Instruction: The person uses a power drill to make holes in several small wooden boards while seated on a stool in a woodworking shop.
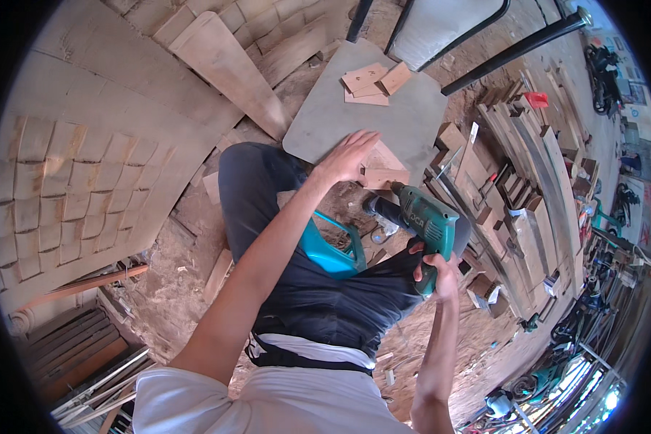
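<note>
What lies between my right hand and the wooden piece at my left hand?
In the head view, a green drill: your right hand grips its handle; its front end points toward the wooden piece at your left hand.

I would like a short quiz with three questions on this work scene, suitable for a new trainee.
1. Which hand holds the drill?
2. True or false: the drill's body is bright red.
3. What does the left hand touch: (a) the drill, (b) a piece of wood, or (c) the trousers?

Key: 1. The right hand. 2. False; it is green. 3. (b).
</note>
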Demonstrator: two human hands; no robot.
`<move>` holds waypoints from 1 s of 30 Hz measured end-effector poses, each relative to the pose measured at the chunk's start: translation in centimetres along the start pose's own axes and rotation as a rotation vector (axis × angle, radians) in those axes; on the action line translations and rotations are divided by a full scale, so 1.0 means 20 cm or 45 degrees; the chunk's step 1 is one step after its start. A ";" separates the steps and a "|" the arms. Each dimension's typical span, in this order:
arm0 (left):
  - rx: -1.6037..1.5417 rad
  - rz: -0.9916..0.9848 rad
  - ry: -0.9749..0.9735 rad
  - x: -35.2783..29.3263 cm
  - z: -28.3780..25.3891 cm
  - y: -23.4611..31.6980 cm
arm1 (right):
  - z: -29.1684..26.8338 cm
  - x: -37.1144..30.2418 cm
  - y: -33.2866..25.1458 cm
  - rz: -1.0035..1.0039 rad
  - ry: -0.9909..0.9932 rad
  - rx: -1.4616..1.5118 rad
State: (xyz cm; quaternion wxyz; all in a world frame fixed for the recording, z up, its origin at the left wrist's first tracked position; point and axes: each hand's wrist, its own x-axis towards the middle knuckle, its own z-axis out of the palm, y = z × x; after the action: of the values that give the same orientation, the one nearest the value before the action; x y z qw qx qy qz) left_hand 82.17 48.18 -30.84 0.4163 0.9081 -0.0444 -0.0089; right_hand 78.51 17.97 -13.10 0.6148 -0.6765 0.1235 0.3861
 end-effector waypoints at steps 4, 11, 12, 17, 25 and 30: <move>0.277 0.180 -0.275 0.10 -0.02 -0.05 | 0.01 0.00 0.02 -0.005 -0.004 0.004; 0.188 0.147 -0.295 0.11 -0.07 -0.07 | 0.03 -0.01 0.02 -0.029 0.011 0.014; 0.132 0.151 -0.275 0.09 -0.06 -0.08 | 0.03 0.00 0.02 -0.027 0.016 0.025; 0.000 0.138 -0.180 0.00 -0.08 -0.09 | 0.04 0.00 0.02 0.000 0.044 0.098; -0.040 0.121 -0.089 -0.05 -0.07 -0.06 | 0.15 0.01 -0.05 0.027 0.075 0.193; -0.106 0.134 -0.002 -0.06 -0.03 -0.03 | 0.22 0.03 -0.08 0.003 0.063 0.190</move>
State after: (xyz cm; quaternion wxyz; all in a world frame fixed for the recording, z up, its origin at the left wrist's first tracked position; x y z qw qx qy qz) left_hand 81.05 49.19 -30.92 0.4535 0.8864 -0.0921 0.0105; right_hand 78.28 22.54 -12.04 0.6597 -0.6382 0.1678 0.3596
